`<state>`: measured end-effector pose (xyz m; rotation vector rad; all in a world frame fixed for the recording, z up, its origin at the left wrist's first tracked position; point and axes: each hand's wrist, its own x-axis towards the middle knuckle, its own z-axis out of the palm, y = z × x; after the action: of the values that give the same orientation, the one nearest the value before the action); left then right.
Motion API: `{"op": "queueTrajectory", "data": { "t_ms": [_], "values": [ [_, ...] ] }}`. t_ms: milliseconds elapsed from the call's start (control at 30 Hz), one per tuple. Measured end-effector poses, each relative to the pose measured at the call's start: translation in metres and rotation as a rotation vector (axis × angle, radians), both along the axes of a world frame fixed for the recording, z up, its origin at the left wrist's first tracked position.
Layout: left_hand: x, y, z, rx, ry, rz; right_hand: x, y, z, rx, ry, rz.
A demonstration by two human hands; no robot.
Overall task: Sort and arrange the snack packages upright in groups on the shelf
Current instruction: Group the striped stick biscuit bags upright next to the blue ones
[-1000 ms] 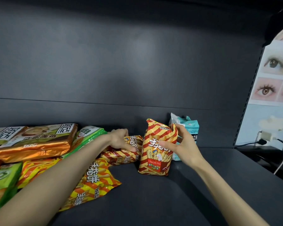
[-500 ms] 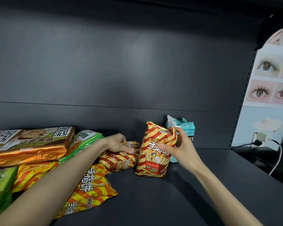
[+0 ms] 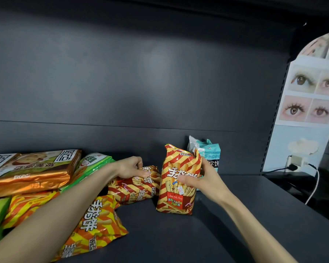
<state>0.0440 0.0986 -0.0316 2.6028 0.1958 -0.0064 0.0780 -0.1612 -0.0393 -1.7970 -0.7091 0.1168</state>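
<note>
My right hand (image 3: 201,179) clasps the striped bag (image 3: 179,179), which stands upright near the back of the shelf (image 3: 198,234), just in front of the teal bag (image 3: 209,154). My left hand (image 3: 131,168) grips a lying bag (image 3: 135,185). If I let go carelessly, the soft upright bag could topple forward.

Left hand (image 3: 130,167) curled, palm down; right hand (image 3: 203,179) clasping, thumb forward.

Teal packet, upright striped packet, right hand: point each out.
teal packet (image 3: 211,151), head view, upper front.
upright striped packet (image 3: 174,202), head view, lower front.
right hand (image 3: 207,178), head view, back of hand.
</note>
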Motion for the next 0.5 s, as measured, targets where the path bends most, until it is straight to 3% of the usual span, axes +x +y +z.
{"op": "queueTrajectory", "data": {
  "t_ms": [100,233,333,400,500],
  "values": [
    [0.001,-0.002,-0.002,-0.084,-0.168,0.018,-0.001,0.001,-0.006,0.058,0.026,0.034],
    [0.003,-0.013,0.001,-0.145,-0.574,0.171,0.003,0.001,-0.014,0.078,0.027,0.042],
    [0.002,-0.019,0.004,-0.338,-0.787,0.25,0.006,0.002,-0.016,0.037,0.029,0.065],
    [0.001,-0.022,0.005,-0.394,-0.746,0.218,0.009,0.002,-0.016,0.005,0.026,0.061],
    [0.002,-0.024,-0.005,-0.244,-0.583,0.234,0.01,0.004,-0.02,-0.003,0.028,0.049]
  ]
}}
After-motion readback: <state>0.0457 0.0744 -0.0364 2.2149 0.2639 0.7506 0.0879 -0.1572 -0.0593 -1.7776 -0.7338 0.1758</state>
